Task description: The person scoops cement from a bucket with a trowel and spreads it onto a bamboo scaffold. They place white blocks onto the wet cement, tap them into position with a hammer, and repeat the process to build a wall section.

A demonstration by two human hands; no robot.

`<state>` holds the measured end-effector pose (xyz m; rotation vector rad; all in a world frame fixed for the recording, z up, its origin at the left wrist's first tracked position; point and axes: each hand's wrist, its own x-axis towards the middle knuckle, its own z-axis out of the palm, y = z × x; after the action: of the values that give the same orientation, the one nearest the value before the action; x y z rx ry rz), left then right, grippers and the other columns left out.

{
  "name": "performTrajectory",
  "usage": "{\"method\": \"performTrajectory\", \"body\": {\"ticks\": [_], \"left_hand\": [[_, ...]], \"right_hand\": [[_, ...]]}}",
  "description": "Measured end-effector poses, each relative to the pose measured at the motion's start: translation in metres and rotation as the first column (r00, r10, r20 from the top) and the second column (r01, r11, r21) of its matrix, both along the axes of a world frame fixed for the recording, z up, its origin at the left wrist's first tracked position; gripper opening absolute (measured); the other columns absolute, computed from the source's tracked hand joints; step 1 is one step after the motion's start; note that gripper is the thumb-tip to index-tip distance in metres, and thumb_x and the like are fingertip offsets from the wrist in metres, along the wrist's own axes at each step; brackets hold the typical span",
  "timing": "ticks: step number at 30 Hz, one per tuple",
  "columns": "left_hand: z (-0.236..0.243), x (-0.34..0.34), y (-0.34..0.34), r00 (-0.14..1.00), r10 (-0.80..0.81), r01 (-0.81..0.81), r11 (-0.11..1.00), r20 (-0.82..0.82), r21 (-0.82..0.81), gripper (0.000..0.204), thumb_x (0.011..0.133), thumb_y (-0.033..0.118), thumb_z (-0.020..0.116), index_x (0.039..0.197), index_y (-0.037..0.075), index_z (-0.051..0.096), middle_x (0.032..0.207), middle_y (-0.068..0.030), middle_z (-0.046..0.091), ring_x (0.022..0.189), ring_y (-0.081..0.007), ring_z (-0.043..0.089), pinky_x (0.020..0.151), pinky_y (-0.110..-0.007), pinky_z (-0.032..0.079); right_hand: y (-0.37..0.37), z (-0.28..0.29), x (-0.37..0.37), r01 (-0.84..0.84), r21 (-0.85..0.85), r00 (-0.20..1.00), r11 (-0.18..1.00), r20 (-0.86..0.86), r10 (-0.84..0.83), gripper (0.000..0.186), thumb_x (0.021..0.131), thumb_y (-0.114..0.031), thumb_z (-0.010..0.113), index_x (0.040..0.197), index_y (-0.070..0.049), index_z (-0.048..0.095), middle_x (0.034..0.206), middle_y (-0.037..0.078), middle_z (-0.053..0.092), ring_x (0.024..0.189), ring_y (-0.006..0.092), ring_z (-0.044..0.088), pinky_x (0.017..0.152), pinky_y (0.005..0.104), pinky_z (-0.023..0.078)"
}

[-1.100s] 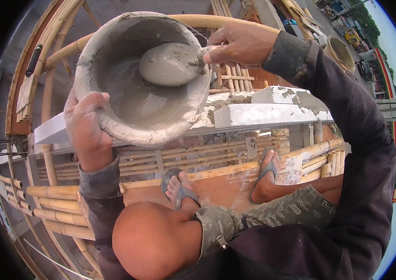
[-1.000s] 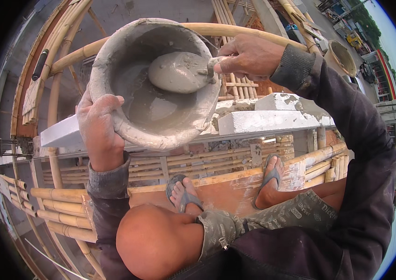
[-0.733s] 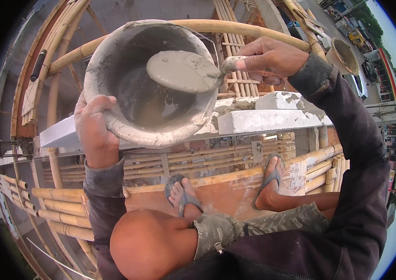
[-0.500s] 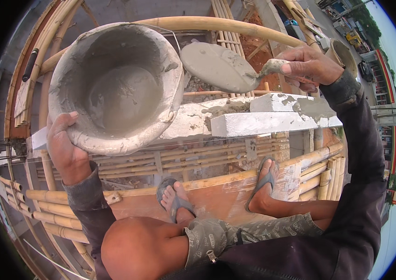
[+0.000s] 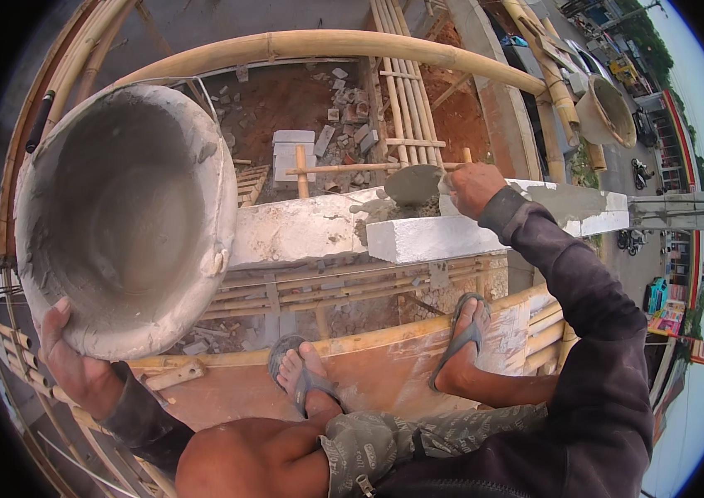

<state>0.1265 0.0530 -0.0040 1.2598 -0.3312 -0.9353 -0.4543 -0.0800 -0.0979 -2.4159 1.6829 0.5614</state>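
Note:
My left hand [image 5: 78, 365] grips the lower rim of a mortar-crusted bucket [image 5: 153, 336], its thumb over the edge. The bucket is tilted so that I look into its grey, smeared inside; a wire handle runs off its top. In my right hand [image 5: 476, 187] is a trowel [image 5: 413, 184], closed in the fingers by its handle. Its grey-coated blade is low at the top of a white block wall [image 5: 294, 228], next to wet mortar [image 5: 373, 217] behind a white block [image 5: 435, 241]. The trowel's handle is mostly hidden by my hand.
A thick bamboo pole [image 5: 327, 46] crosses beyond the wall. Below lie rubble and stacked white blocks [image 5: 292, 153]. My sandalled feet stand on a reddish board [image 5: 385, 365] edged with bamboo. Another bucket [image 5: 605, 112] hangs at the far right, above a street.
The trowel has gone from raised and loaded with mortar down to the wall top, its blade now turned. My left hand has brought the bucket left and nearer; its inside shows less mortar.

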Motion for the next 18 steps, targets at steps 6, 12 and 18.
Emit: {"method": "performTrajectory", "body": {"ticks": [6, 12, 18], "left_hand": [[-0.002, 0.001, 0.009, 1.000, 0.026, -0.026, 1.000, 0.013, -0.016, 0.052, 0.083, -0.004, 0.062, 0.134, -0.010, 0.051, 0.123, -0.0217, 0.063, 0.110, -0.0348, 0.066, 0.103, -0.044, 0.054], [0.007, -0.001, 0.019, 0.999, 0.023, -0.023, 1.000, -0.028, 0.005, 0.050, 0.085, -0.003, 0.059, 0.134, -0.011, 0.049, 0.123, -0.0229, 0.064, 0.111, -0.0349, 0.066, 0.104, -0.045, 0.053], [0.006, 0.012, 0.027, 0.998, 0.002, -0.002, 1.000, -0.061, 0.004, 0.049, 0.086, -0.003, 0.059, 0.133, -0.012, 0.049, 0.123, -0.0237, 0.063, 0.111, -0.0350, 0.066, 0.104, -0.046, 0.054]], "right_hand": [[0.007, -0.027, 0.044, -0.082, -0.071, 0.973, 0.994, 0.209, 0.095, 0.017, 0.080, -0.006, 0.062, 0.091, -0.007, 0.075, 0.090, 0.018, 0.071, 0.092, 0.0355, 0.071, 0.082, 0.0458, 0.055], [0.011, -0.050, 0.099, -0.148, -0.070, 0.968, 0.987, 0.196, 0.159, 0.018, 0.082, -0.010, 0.065, 0.097, -0.007, 0.072, 0.094, 0.016, 0.069, 0.090, 0.0363, 0.070, 0.078, 0.0469, 0.055], [0.014, -0.081, 0.148, -0.200, -0.127, 0.954, 0.971, 0.199, 0.223, 0.013, 0.083, -0.010, 0.062, 0.092, -0.005, 0.071, 0.092, 0.017, 0.069, 0.084, 0.0357, 0.071, 0.073, 0.0474, 0.056]]}}
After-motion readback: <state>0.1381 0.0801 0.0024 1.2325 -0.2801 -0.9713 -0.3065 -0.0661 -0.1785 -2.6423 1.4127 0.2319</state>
